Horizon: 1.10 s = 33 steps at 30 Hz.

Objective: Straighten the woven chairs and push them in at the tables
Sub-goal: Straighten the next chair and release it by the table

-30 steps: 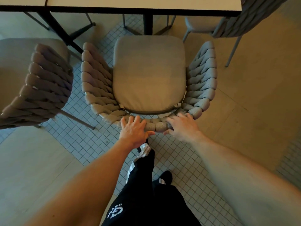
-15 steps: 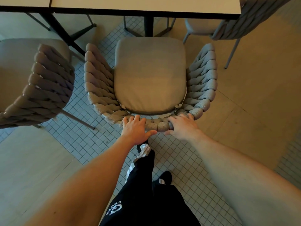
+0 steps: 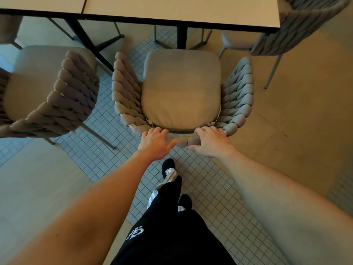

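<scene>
A white logo on the black trousers [image 3: 168,236] is noted, unreadable. The woven chair [image 3: 181,92] is faced to the table [image 3: 172,8] edge; its back rim is clasped by left hand [image 3: 155,143] and right hand [image 3: 212,142], set apart.

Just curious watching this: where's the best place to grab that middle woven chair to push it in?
From behind, on the top rim of the curved woven back of the middle chair, where the left hand and right hand rest. It faces the table.
</scene>
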Tool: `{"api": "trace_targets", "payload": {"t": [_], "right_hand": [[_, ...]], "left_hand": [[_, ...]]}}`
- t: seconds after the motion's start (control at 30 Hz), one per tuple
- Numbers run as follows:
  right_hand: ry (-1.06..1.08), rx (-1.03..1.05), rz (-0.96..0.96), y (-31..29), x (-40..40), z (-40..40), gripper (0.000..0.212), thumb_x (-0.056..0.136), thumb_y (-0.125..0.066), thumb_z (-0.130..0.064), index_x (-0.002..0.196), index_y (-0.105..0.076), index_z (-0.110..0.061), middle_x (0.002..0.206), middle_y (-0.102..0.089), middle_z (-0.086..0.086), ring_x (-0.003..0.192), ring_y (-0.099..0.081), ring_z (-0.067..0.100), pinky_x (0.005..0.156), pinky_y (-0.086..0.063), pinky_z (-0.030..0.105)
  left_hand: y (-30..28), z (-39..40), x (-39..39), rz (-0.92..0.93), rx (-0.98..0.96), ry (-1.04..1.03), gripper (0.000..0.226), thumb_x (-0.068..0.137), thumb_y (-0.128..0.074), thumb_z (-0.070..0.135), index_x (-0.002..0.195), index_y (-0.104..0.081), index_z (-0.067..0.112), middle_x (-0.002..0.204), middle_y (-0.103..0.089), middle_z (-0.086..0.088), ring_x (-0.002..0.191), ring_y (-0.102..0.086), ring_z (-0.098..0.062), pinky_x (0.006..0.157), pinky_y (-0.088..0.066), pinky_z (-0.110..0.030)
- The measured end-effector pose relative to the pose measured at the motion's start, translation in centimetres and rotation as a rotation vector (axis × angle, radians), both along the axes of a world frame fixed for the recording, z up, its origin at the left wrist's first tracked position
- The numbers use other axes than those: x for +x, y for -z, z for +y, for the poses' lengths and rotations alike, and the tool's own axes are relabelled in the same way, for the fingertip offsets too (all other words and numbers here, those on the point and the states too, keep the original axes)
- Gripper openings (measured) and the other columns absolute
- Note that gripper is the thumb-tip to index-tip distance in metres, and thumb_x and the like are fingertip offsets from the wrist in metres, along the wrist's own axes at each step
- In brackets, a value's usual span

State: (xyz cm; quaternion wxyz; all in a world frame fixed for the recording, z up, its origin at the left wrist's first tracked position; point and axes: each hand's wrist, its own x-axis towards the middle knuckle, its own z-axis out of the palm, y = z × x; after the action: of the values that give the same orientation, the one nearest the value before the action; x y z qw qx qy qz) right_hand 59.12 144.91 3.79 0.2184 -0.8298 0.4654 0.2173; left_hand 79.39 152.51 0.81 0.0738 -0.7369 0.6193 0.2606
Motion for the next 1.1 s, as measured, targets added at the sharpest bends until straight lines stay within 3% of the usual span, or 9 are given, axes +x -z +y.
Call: {"api": "trace_targets", "payload": {"t": [0.4,0.57,1.1], "right_hand": [[-0.115,-0.020,-0.055,-4.4,3.7,3.2,0.057,0.096,-0.056,-0.055,0.142,-0.045,-0.021,0.145,-0.049,0.005,0.134,-0.041,0.031,0.109,-0.035,0.052],[-0.159,-0.047,-0.132,-6.6,6.8,4.9,0.056,0.096,-0.057,-0.055,0.140,-0.046,-0.022,0.143,-0.052,0.006,0.132,-0.045,0.031,0.108,-0.039,0.050],[-0.468,-0.065,-0.239,-10.2,25.6,11.4,0.063,0.095,-0.059,-0.055,0.147,-0.043,-0.022,0.146,-0.051,0.003,0.135,-0.044,0.027,0.112,-0.034,0.044]], "left_hand": [[-5.3,5.9,2.8,0.015,-0.093,-0.130,0.061,0.097,-0.044,0.061,0.145,-0.046,0.024,0.145,-0.049,-0.005,0.134,-0.044,-0.028,0.108,-0.036,-0.050],[-7.5,8.5,5.1,0.024,-0.135,-0.183,0.054,0.099,-0.044,0.057,0.141,-0.049,0.023,0.136,-0.054,-0.004,0.126,-0.049,-0.027,0.103,-0.043,-0.048],[-11.6,20.7,20.5,-0.010,-0.227,-0.475,0.053,0.099,-0.049,0.051,0.143,-0.050,0.020,0.135,-0.057,-0.003,0.125,-0.051,-0.025,0.102,-0.044,-0.043]]}}
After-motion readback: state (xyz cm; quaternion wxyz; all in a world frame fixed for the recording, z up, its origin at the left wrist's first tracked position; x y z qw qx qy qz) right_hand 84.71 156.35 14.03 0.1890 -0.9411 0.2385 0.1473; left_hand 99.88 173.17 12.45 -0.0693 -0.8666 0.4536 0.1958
